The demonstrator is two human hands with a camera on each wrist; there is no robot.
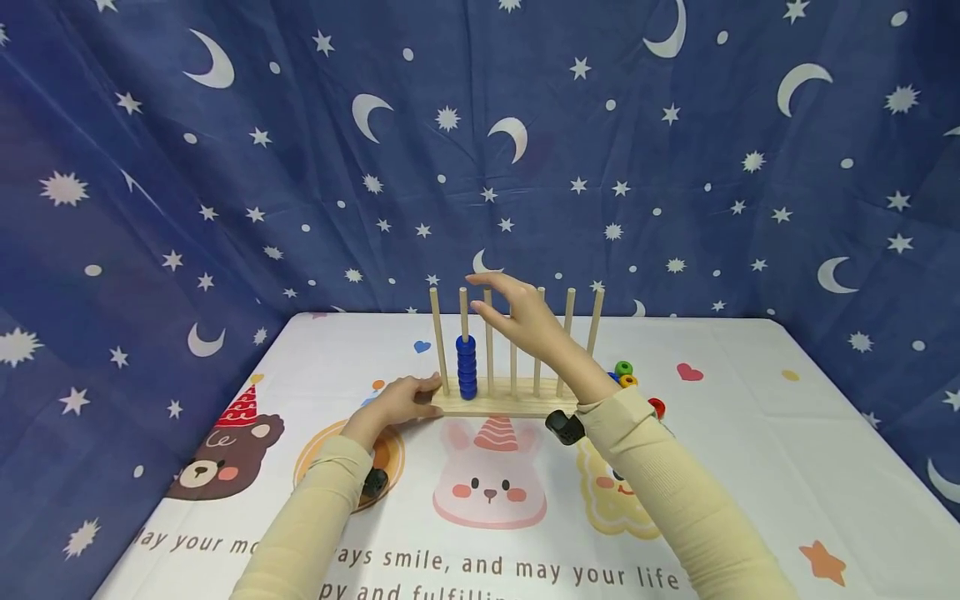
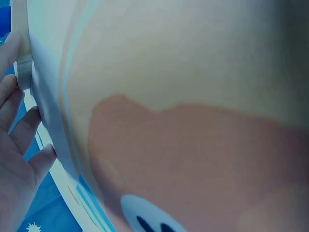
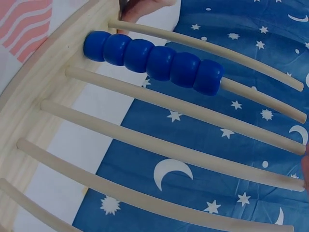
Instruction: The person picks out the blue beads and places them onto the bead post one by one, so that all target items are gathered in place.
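A wooden bead stand [image 1: 491, 407] with several upright pegs stands on the cloth-covered table. Its second peg from the left carries a stack of several blue beads [image 1: 467, 368], also large in the right wrist view as blue beads [image 3: 159, 63]. At the base's left end my left hand [image 1: 403, 402] grips the wood, thumb in front and fingers toward the back. My right hand [image 1: 528, 321] is raised over the stand near the peg tops. Its thumb and index finger are parted beside the top of the beaded peg, with nothing between them. The other pegs are bare.
Loose beads lie behind my right forearm: a green bead [image 1: 623, 367], a yellow bead [image 1: 628, 381], a red bead [image 1: 657, 407] and a partly hidden blue one. A printed white cloth [image 1: 750, 433] covers the table. Blue star-and-moon fabric [image 1: 480, 150] hangs behind.
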